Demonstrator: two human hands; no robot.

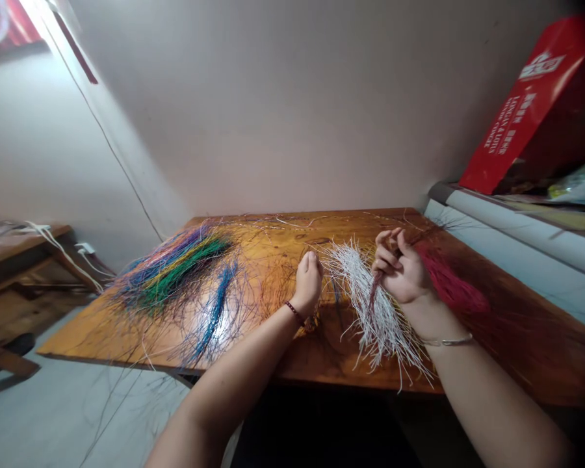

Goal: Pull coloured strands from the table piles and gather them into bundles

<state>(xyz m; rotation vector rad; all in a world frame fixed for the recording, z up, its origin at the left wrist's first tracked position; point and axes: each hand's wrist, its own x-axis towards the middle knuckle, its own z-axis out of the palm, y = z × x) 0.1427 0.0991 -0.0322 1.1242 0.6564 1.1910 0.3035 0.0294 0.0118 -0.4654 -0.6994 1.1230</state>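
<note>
Bare forearms [244, 383] lie nearest the camera, stretched over a wooden table [88, 331] spread with thin coloured strands. The right hand [400, 263] is raised, its fingers curled around a thin bunch of dark red strands [373, 296]; one end hangs down on the palm's near side, the other fans out beyond the fingers to the right. The left hand [310, 281] is across from it, fingers folded in and thumb on top — whether it pinches a few fine strands, I cannot tell.

The step in hand looks like handling this one small bunch, held apart from the piles. A sound next move, I judge, calls for a firm hold at the middle and some care with the splayed tip, which could catch.

Between the hands and running beneath the right wrist lies a thick bundle of white strands [380, 318], directly under the grip and most in the way. Just right of the grip sits a pink bundle [458, 286]. Orange strands [275, 283] lie beside the left hand; farther left come a blue bundle [217, 309] and a larger multicoloured pile [175, 270]. A red box [521, 97] stands well beyond the right hand — clear of the work.
</note>
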